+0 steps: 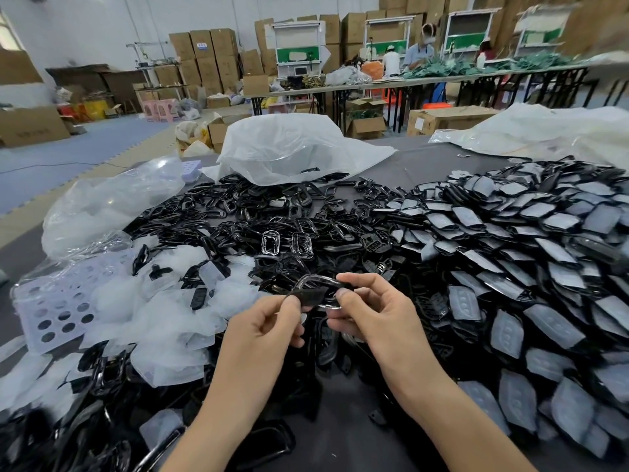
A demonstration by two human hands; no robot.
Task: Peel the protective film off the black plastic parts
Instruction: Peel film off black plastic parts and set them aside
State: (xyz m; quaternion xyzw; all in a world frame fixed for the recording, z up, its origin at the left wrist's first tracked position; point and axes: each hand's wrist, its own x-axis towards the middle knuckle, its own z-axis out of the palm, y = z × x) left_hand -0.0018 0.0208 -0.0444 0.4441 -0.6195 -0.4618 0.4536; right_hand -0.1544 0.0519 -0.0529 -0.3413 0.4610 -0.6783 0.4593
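left hand (269, 325) and right hand (371, 311) both pinch one glossy black oval plastic frame (318, 282) above the grey table (343, 396) near its front edge; film-covered black parts (510, 253) heap toward its right edge, whitish film scraps (163, 311) toward its left.

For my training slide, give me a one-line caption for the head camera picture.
Over a table heaped with parts and clear film, the left hand and right hand pinch one black plastic part.

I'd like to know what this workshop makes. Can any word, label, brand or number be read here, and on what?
No text is legible.
Stacked carton, blue label: too blurred.
Print on the left carton: too faint.
Floor carton, white label: too small.
On the held part: no print shows.
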